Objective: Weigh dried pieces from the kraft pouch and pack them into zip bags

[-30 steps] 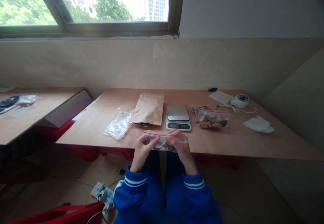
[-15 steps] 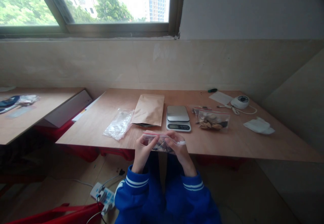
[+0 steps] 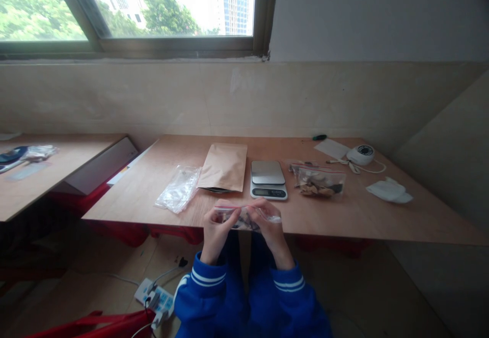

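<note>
A clear zip-lock bag [image 3: 244,220] with a red seal line and dark and pale dried pieces inside is held at the table's front edge. My left hand [image 3: 219,228] pinches its top edge on the left. On the right, my right hand [image 3: 266,222] grips the same edge, its thumb near the left thumb at the seal. Just beyond the hands stands a white kitchen scale [image 3: 268,179] with a steel plate. Left of it lies a brown kraft paper pouch [image 3: 224,167], with flat clear plastic bags [image 3: 179,189] beside it.
Filled zip-lock bags [image 3: 320,181] lie right of the scale. Farther right are a white round device with a cable [image 3: 361,155], a white paper [image 3: 331,148], a green-handled tool [image 3: 319,137] and crumpled white tissue [image 3: 389,190]. A power strip [image 3: 155,297] sits on the floor.
My right thumb has moved left along the seal, closer to my left thumb. Both hands still hold the bag, and the objects on the table have not moved.
</note>
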The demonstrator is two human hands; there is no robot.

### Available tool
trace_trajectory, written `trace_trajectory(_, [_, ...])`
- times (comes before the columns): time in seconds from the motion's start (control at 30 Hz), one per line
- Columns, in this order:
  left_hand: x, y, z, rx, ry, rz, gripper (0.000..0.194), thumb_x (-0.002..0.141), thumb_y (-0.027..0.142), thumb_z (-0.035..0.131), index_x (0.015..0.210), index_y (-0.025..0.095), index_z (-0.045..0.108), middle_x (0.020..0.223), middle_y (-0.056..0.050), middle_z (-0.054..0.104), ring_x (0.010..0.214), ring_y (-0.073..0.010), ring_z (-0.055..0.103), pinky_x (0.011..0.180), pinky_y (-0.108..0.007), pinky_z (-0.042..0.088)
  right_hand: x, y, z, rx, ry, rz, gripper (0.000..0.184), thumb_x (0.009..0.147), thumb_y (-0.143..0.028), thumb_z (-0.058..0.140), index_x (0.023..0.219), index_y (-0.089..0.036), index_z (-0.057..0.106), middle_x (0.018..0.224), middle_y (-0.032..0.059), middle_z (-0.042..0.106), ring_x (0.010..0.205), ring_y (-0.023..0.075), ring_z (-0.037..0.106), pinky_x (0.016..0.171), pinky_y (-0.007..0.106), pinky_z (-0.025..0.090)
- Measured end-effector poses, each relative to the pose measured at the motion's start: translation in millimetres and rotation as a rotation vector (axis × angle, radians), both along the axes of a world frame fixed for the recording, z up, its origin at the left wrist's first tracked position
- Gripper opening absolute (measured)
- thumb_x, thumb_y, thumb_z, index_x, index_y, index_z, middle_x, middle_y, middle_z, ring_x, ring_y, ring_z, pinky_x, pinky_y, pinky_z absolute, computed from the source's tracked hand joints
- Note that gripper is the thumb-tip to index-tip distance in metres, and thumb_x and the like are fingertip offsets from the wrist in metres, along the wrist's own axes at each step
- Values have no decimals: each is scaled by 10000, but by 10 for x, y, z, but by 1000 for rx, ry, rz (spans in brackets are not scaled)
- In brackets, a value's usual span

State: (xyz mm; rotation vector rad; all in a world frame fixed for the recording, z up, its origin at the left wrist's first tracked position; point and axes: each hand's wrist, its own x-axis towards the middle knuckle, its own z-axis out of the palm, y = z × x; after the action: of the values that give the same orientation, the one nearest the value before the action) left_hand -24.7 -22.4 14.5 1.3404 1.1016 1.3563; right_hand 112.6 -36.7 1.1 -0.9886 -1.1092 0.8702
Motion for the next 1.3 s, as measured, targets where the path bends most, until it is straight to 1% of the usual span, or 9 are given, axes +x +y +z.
trace_trajectory(0.2, [0,10,-46,-63,-46,7,192,705,331,739,718,142,705,672,-35,694,639,-172,646,598,-263,512,-43,14,-6,-75,58,12,222,779,-382,668,691,-194,591,619,-34,533,572,112,499,521,219,398])
trace_trajectory(0.37, [13,32,-10,-90,-41,-62,213,707,338,736,779,138,716,737,-53,728,695,-191,674,627,-269,528,-38,16,-13,-107,40,72,211,790,-391,651,878,-198,651,790,10,636,714,150,585,639,243,465])
trace_trajectory(0.43, [28,33,-4,-80,-51,-76,213,711,335,733,794,141,708,755,-50,730,718,-190,678,648,-269,531,-42,10,12,-97,11,85,206,797,-392,642,856,-195,660,775,11,638,704,154,586,635,246,465])
trace_trajectory(0.57, [47,25,-23,-60,-49,-56,209,722,337,726,793,143,693,752,-40,718,728,-182,672,671,-270,529,-59,2,55,-70,-37,25,198,818,-377,625,766,-188,655,698,-5,601,671,142,558,631,237,442])
trace_trajectory(0.73, [34,36,-66,-53,-50,-88,220,746,344,706,863,159,684,818,-38,715,793,-182,665,725,-273,519,-47,20,31,-124,-26,-17,230,804,-408,631,754,-184,642,638,-14,573,628,140,538,587,231,424])
trace_trajectory(0.83, [25,48,-81,-64,-74,-107,225,767,351,684,895,167,674,834,-34,712,798,-176,656,735,-271,509,-22,29,17,-115,-54,-50,223,804,-402,635,758,-183,640,648,-15,573,640,138,538,594,229,421])
trace_trajectory(1.0, [15,41,-83,-79,-86,-124,218,781,356,669,882,162,660,823,-32,706,776,-174,650,718,-270,501,-29,18,32,-69,-85,-80,209,804,-385,646,751,-183,637,677,-13,582,651,134,542,599,229,419])
trace_trajectory(1.13, [2,39,-67,-69,-76,-88,212,771,356,678,859,164,660,796,-20,699,755,-161,643,712,-261,498,-46,13,37,-68,-78,-63,225,808,-388,643,722,-181,633,659,-15,570,641,133,535,605,232,418])
trace_trajectory(1.3, [-23,41,-12,-55,-66,-14,200,752,354,695,797,163,655,736,-2,684,709,-146,629,675,-243,498,-6,16,24,-48,-104,24,254,867,-392,564,758,-182,656,708,5,599,692,152,563,651,246,430])
